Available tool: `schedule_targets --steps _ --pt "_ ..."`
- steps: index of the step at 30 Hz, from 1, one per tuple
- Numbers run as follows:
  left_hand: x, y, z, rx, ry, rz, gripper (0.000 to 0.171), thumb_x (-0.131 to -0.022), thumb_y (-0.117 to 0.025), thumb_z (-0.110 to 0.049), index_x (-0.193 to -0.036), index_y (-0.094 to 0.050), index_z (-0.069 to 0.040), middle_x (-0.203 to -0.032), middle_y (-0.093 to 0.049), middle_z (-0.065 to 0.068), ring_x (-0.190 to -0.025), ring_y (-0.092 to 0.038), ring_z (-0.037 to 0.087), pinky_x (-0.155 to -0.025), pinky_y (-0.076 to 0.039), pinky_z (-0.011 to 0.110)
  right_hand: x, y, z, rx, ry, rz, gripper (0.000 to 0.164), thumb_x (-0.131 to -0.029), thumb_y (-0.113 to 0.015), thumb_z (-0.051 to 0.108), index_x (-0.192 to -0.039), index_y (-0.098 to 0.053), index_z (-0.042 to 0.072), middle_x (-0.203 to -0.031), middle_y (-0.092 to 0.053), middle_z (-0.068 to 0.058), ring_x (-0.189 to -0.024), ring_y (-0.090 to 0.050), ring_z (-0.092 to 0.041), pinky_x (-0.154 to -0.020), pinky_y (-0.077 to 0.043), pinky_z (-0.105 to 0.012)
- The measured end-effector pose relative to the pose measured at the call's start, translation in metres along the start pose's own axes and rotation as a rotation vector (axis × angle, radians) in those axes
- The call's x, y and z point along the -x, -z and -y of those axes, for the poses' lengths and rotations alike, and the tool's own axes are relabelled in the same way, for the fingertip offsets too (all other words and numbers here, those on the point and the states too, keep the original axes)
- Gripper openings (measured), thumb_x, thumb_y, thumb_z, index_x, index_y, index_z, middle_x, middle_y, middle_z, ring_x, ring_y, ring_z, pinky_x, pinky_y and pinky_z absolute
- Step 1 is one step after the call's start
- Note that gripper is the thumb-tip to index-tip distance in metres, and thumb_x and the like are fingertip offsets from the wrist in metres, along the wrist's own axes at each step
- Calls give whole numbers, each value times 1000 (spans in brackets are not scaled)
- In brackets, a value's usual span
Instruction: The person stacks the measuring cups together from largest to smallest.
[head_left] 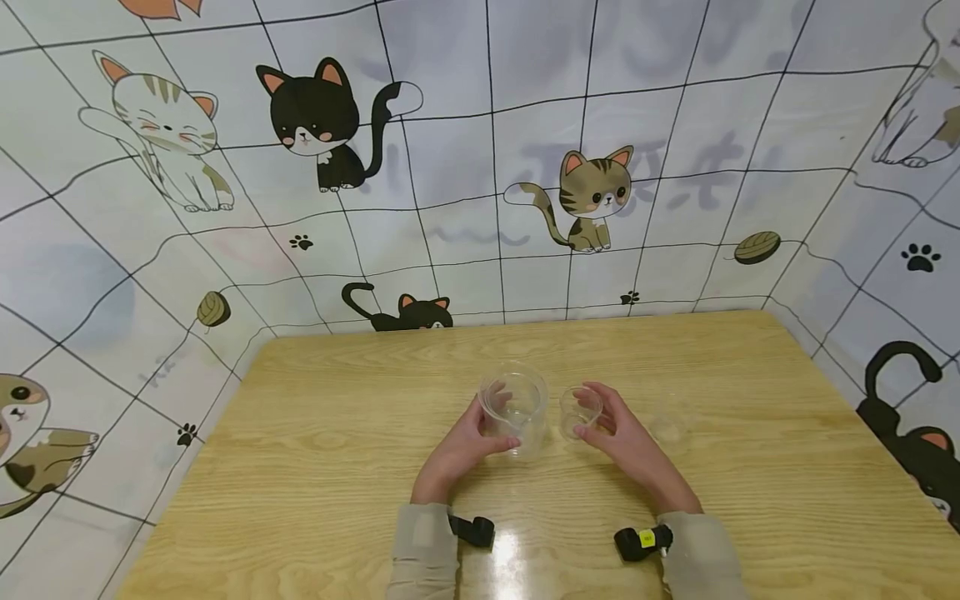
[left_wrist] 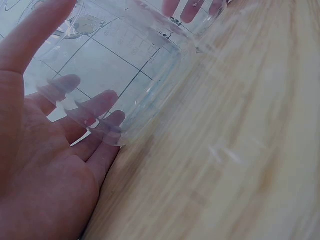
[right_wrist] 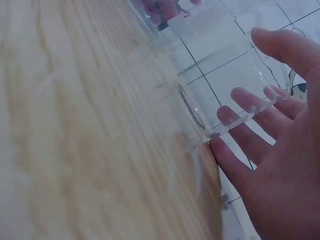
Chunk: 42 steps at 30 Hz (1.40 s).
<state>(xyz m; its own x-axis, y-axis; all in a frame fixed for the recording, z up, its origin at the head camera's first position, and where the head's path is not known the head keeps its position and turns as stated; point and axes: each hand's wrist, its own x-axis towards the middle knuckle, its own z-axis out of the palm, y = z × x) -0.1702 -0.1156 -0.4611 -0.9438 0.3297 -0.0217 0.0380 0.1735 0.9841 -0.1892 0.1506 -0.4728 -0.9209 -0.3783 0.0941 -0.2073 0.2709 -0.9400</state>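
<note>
Around a large clear measuring cup [head_left: 529, 410] my left hand [head_left: 465, 440] curls its thumb and fingers, at the middle of the table. Faint printed graduation marks show on its wall in the left wrist view, and the fingers of the left hand [left_wrist: 55, 145] are seen through the plastic. Just to its right, a smaller clear cup [head_left: 574, 407] is held by my right hand [head_left: 626, 437]. In the right wrist view the small cup [right_wrist: 220, 82] stands upright with its base at the table surface, fingers behind it. The two cups are slightly apart; I see nothing inside either.
A faint clear round object [head_left: 670, 427] lies on the wooden table [head_left: 337, 467] right of the right hand; its kind cannot be made out. A cat-patterned cloth [head_left: 465, 167] rises behind the table and along both sides.
</note>
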Motion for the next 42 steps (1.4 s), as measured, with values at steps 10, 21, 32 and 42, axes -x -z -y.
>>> schedule_targets --steps 10,21,32,42 --pt "3 0 -5 12 -2 4 88 -70 -76 -26 -140 -23 -29 -140 -33 7 -130 -24 22 -104 -19 43 -1 -4 0 42 -9 -27 64 -84 -62 30 -136 -24 23 -135 -37 -1 -124 -34 -26 -98 -25 -52" --pt "0 2 0 19 -10 -2 89 -69 -77 -25 -140 -24 -29 -140 -34 5 -129 -28 20 -103 -20 41 -2 -4 3 55 -23 -38 67 -82 -64 31 -137 -26 18 -135 -37 -4 -122 -36 -28 -97 -29 -50" --pt "-7 0 21 -22 -15 -38 89 -67 -77 -31 -138 -24 -38 -138 -36 -6 -127 -29 16 -103 -21 43 -2 -12 3 115 -60 -113 65 -81 -65 35 -134 -31 21 -131 -42 2 -119 -39 -27 -95 -31 -50" --pt "-4 1 14 11 -21 -8 89 -70 -76 -25 -141 -22 -30 -140 -35 0 -128 -28 18 -103 -19 43 -2 -18 8 79 -47 -191 63 -79 -66 39 -130 -34 23 -127 -45 3 -118 -40 -28 -94 -32 -49"
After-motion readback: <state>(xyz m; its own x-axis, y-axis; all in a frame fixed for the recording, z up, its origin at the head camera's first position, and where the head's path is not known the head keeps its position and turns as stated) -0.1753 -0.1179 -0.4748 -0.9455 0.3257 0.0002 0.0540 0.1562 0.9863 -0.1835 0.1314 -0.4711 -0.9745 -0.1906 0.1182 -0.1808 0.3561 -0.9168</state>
